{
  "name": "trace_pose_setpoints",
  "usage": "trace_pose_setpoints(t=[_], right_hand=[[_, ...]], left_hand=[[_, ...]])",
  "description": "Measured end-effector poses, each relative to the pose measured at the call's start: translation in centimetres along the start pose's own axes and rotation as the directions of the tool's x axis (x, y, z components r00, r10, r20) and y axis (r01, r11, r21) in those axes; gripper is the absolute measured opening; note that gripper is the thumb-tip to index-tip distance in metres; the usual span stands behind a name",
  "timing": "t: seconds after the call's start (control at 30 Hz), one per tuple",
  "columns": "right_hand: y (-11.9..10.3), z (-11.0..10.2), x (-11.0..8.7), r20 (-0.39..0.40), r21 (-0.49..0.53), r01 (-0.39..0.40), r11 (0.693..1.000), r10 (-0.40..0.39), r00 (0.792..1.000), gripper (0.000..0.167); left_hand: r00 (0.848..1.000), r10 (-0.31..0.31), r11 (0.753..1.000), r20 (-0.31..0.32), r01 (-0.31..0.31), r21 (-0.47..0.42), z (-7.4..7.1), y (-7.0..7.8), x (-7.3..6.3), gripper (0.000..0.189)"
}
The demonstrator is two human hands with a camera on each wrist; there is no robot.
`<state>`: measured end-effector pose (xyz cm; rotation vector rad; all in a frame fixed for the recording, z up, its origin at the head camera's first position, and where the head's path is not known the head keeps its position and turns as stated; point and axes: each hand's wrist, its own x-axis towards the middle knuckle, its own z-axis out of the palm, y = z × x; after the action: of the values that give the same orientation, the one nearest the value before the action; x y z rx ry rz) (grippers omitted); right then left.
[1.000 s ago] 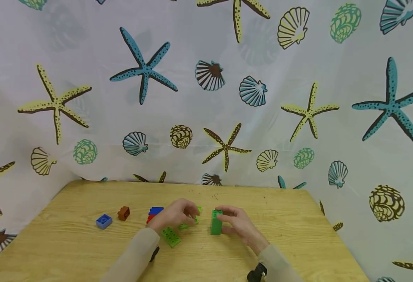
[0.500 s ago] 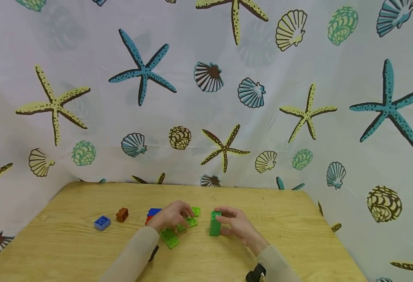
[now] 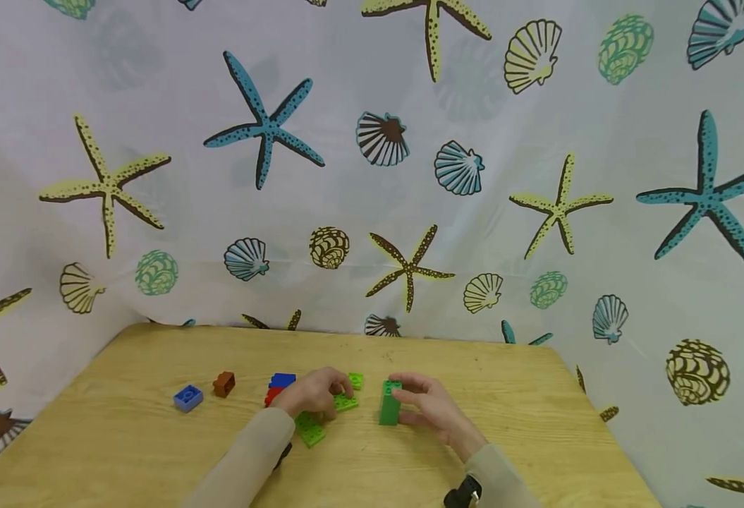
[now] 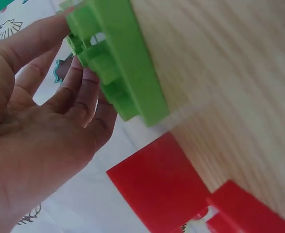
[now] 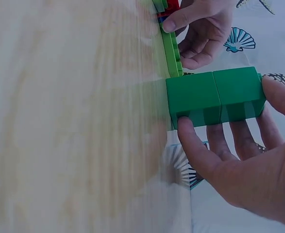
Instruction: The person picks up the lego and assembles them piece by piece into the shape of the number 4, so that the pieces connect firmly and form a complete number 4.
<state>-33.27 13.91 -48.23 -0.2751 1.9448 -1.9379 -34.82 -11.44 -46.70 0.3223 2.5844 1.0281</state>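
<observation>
Two dark green toy building bricks (image 3: 390, 404) stand stacked upright on the table. My right hand (image 3: 434, 409) holds this stack from the right, its fingers curled around the side and top in the right wrist view. My left hand (image 3: 314, 393) is down over flat light green bricks (image 3: 346, 402). In the left wrist view its thumb tip meets the studs of a light green brick (image 4: 127, 63), and the other fingertips are hidden behind that brick. Whether it grips the brick is unclear. Another light green brick (image 3: 310, 430) lies just below this hand.
Beyond the left hand lie a blue brick (image 3: 282, 379) and red bricks (image 3: 273, 395), partly covered. Farther left are a brown brick (image 3: 223, 384) and a loose blue brick (image 3: 188, 398). A small light green brick (image 3: 355, 380) lies behind. A patterned curtain (image 3: 346, 197) surrounds the wooden table (image 3: 511, 423).
My left hand has come down closer to the light green bricks and moved slightly left. The right hand and the dark green stack have stayed in place.
</observation>
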Motion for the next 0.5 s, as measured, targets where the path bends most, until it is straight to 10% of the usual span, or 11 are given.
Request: trace_pose_setpoints(t=[0.5], right_hand=[[-0.17,-0.2,-0.15,0.003,-0.004,-0.005,1.0,0.005,1.0,0.047]], left_hand=[[0.997,0.069,0.991,-0.029,-0.065,0.119,0.33,0.39,0.2,0.033]])
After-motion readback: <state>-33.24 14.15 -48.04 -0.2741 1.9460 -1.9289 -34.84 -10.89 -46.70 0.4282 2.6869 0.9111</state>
